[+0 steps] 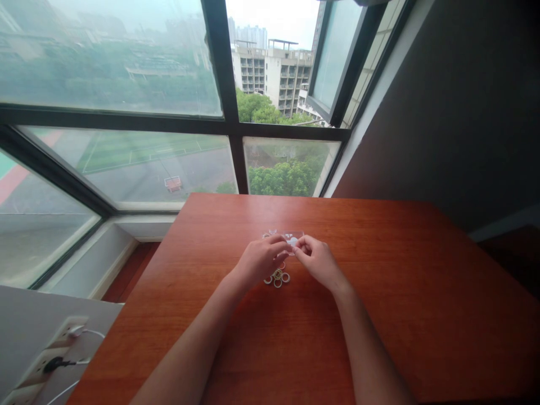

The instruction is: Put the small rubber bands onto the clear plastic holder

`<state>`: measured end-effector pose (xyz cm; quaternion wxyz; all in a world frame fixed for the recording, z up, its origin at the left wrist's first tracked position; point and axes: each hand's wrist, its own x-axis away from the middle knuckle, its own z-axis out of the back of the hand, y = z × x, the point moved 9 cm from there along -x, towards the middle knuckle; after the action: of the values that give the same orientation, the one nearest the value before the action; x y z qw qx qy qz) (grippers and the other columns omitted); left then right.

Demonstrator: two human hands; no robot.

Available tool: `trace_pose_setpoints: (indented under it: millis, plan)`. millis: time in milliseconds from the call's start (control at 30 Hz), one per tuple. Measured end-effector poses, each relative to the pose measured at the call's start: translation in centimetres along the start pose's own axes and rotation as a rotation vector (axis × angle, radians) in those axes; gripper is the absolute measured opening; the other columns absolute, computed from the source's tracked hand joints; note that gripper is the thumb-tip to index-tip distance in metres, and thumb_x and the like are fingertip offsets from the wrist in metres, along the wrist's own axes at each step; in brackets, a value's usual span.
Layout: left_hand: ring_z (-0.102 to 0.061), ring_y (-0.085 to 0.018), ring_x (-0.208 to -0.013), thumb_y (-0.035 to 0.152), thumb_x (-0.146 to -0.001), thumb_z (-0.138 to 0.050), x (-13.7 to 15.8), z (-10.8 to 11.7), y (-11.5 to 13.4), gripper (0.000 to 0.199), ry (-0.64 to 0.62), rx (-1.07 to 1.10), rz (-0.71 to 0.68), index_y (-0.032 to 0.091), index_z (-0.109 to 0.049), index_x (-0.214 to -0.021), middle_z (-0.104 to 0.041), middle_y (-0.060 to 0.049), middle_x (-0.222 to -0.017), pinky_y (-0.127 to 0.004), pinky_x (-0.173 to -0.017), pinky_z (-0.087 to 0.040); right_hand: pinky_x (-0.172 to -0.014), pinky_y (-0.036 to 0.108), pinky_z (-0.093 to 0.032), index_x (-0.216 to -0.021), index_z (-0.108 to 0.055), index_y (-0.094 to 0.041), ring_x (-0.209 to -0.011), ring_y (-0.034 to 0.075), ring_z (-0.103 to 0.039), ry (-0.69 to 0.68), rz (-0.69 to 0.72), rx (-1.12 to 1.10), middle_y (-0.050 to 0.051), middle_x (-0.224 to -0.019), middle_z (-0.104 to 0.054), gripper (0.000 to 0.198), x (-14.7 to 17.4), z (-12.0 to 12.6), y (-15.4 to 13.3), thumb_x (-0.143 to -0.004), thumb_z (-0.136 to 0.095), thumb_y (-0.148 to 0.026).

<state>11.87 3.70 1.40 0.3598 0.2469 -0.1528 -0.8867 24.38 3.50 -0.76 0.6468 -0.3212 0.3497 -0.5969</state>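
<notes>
Above the middle of the table my left hand (265, 257) and my right hand (317, 257) are close together. Thumb and index finger of my right hand pinch the right edge of a small clear plastic packet (292, 242) with a whitish patch on it. My left hand's fingers curl in at the packet's left side; what they grip is hidden. Below the fingertips lies a cluster of several small pale rings (278, 283), laid out roughly like a flower. Another ring (265, 235) shows partly behind my left hand, beside more small clear material.
A reddish-brown wooden table (405, 304) fills the lower view. Beyond its far edge stands a dark-framed window (236, 130) with one pane swung outward. At the lower left are wall sockets (54, 349) with plugs and white cables. A dark wall (455, 112) rises at the right.
</notes>
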Motion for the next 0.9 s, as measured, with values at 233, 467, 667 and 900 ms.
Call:
trace_pose_setpoints:
  millis: [233, 467, 667, 900]
  plan:
    - [-0.064, -0.013, -0.080, 0.022, -0.089, -0.055, 0.1, 0.1, 0.4, 0.017, 0.005, -0.029, -0.029, 0.027, -0.068, -0.099, -0.068, -0.002, -0.102, -0.021, -0.069, -0.046, -0.049, 0.021, -0.031, -0.073, -0.057, -0.018, -0.053, 0.011, -0.044, -0.014, -0.059, -0.096, -0.004, -0.059, -0.053, 0.020, -0.1, -0.3, 1.0, -0.078, -0.057, -0.038]
    - [-0.062, -0.011, -0.074, 0.026, -0.093, -0.048, 0.1, 0.3, 0.3, 0.020, 0.016, -0.049, -0.027, 0.022, -0.067, -0.091, -0.067, -0.004, -0.096, -0.020, -0.066, -0.043, -0.052, 0.021, -0.033, -0.076, -0.058, -0.018, -0.055, 0.011, -0.046, -0.013, -0.061, -0.103, -0.003, -0.062, -0.056, 0.018, 0.0, -0.3, 1.0, -0.079, -0.056, -0.036]
    - [-0.056, -0.008, -0.063, 0.024, -0.090, -0.053, 0.5, 2.7, -3.8, 0.014, 0.166, -0.044, 0.186, 0.021, -0.066, -0.088, -0.066, -0.001, -0.094, -0.020, -0.063, -0.042, -0.053, 0.022, -0.032, -0.079, -0.060, -0.019, -0.055, 0.012, -0.047, 0.007, -0.039, -0.018, -0.004, -0.059, -0.053, 0.016, 0.2, 0.0, 0.3, -0.081, -0.053, -0.034]
    - [-0.053, -0.010, -0.061, 0.024, -0.085, -0.057, 1.0, 2.8, -6.5, 0.011, 0.205, -0.046, 0.297, 0.021, -0.068, -0.085, -0.064, -0.002, -0.087, -0.023, -0.062, -0.041, -0.055, 0.022, -0.032, -0.076, -0.062, -0.019, -0.057, 0.011, -0.050, -0.115, -0.026, 0.096, -0.004, -0.060, -0.057, 0.017, 0.3, -1.1, 0.0, -0.083, -0.052, -0.030]
